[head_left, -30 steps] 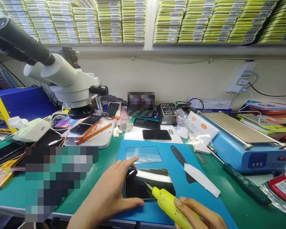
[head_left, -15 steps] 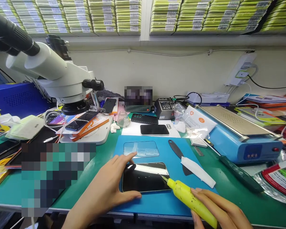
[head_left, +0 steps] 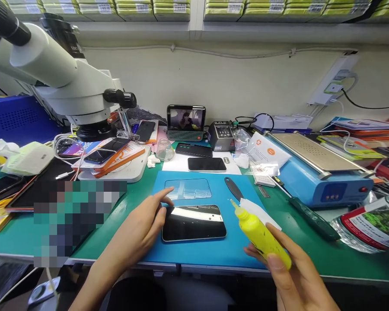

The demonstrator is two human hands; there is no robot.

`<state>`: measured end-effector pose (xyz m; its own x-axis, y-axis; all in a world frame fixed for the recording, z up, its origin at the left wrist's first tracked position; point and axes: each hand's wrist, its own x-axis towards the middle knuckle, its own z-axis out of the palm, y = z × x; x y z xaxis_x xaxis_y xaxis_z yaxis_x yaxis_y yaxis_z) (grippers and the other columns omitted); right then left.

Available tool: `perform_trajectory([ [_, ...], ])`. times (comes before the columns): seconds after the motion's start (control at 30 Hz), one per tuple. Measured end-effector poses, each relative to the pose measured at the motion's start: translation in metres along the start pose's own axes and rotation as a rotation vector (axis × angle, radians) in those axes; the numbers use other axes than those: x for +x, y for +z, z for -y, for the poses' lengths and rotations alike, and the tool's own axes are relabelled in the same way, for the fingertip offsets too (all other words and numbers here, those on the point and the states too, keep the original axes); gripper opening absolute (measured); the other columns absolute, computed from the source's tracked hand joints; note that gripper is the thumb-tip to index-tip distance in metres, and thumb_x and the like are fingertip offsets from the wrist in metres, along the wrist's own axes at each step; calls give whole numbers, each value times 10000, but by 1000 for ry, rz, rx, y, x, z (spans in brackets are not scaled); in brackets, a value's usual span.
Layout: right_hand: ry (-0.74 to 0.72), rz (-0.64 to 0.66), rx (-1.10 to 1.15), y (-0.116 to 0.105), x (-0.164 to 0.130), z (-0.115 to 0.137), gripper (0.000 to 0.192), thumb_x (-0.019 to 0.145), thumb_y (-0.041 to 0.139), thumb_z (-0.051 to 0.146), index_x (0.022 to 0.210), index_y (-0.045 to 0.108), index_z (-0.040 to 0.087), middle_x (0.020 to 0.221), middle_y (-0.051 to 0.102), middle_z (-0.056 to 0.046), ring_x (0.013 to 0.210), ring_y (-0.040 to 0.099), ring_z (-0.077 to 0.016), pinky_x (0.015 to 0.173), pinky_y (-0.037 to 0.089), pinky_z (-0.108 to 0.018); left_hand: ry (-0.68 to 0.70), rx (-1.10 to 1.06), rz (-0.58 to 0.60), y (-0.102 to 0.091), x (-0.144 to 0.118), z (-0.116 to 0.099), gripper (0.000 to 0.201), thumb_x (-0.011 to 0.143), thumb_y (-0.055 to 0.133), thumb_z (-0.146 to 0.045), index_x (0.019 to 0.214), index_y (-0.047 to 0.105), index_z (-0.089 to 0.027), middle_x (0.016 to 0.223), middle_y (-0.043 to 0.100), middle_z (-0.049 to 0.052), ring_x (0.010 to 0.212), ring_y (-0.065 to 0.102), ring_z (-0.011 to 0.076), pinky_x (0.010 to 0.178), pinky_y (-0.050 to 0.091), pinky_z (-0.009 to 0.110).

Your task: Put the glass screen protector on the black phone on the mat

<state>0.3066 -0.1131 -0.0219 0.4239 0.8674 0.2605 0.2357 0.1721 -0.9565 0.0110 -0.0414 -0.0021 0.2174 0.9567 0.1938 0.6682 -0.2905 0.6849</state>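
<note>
Head view: left hand [head_left: 139,231] flat, steadying phone [head_left: 193,223] mid-mat; right hand [head_left: 291,270] gripped yellow glue bottle [head_left: 259,233], lifted clear; dispensing seemingly paused.

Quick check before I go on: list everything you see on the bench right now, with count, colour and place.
phone: 1, black, screen up on mat, centre
mat: 1, blue, near bench edge
clear film: 1, see-through, mat, behind phone
spudger: 1, black, mat, right of film
white strip: 1, across spudger tip
microscope: 1, white, far left
hot plate: 1, blue, right
screwdriver: 1, dark green, in front of hot plate
small phones: 2, black, behind mat
propped phone: 1, screen lit, by wall
boxes: many, yellow-green, shelf
left hand: fingers on phone's left end
right hand: holds yellow bottle, nozzle up
</note>
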Motion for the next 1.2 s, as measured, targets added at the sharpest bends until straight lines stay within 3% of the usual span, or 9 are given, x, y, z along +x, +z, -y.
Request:
perform_trajectory([
  [0.07,63,45,93,4,-2,2,513,1057,592,525,1472,667,233,1166,826,-121,887,842,-303,804,709,-411,-4,6,-8,1,0,1,455,1143,343,-301,1591,384,-363,1327,701,-6,1182,659,196,1046,480,359],
  [0.13,22,54,54,9,-3,7,460,1077,563,504,1425,702,236,1139,817,-116,871,833,-285,808,704,-420,11,11,-14,1,0,2,474,1123,351,-248,1581,408,-354,1304,712,-11,1116,666,187,1005,493,343],
  [0.27,-239,49,-199,23,-9,14,346,1036,667,402,1353,734,280,1318,726,-104,1068,775,-290,899,676,-429,20,20,-84,-2,-2,3,522,1061,353,-155,1542,466,-322,1222,741,-18,969,658,180,935,504,336],
  [0.47,-658,129,-350,41,-21,10,427,968,742,121,1381,686,213,1260,739,-95,1159,740,-246,1005,643,-390,-32,87,-160,-5,0,3,399,998,396,-109,1261,653,-264,1091,767,-11,1044,687,211,948,509,354],
  [0.63,-800,165,-396,46,-25,5,485,919,778,39,1384,683,137,1253,742,-123,1173,733,-230,996,648,-364,-7,100,-144,-3,2,6,395,994,398,-98,1258,650,-251,1105,751,11,1081,685,220,963,514,362],
  [0.8,-835,224,-431,45,-25,12,487,925,763,23,1389,688,154,1226,764,-113,1151,745,-223,960,663,-355,-2,113,-132,-2,1,8,404,990,402,-96,1278,639,-252,1118,737,10,1098,676,221,978,501,371],
  [1.0,-699,32,-423,31,-25,21,524,908,803,100,1387,694,281,1227,769,-65,1073,775,-263,949,671,-439,-2,130,-115,-3,1,6,406,996,393,-110,1299,630,-241,1141,731,32,1108,677,240,972,503,383],
  [1.2,-618,47,-491,16,-20,18,441,927,794,169,1340,719,303,1222,765,-61,1057,774,-284,973,654,-480,-18,125,-107,-3,1,5,408,1008,375,-133,1310,627,-240,1147,728,43,1125,667,251,981,500,402],
])
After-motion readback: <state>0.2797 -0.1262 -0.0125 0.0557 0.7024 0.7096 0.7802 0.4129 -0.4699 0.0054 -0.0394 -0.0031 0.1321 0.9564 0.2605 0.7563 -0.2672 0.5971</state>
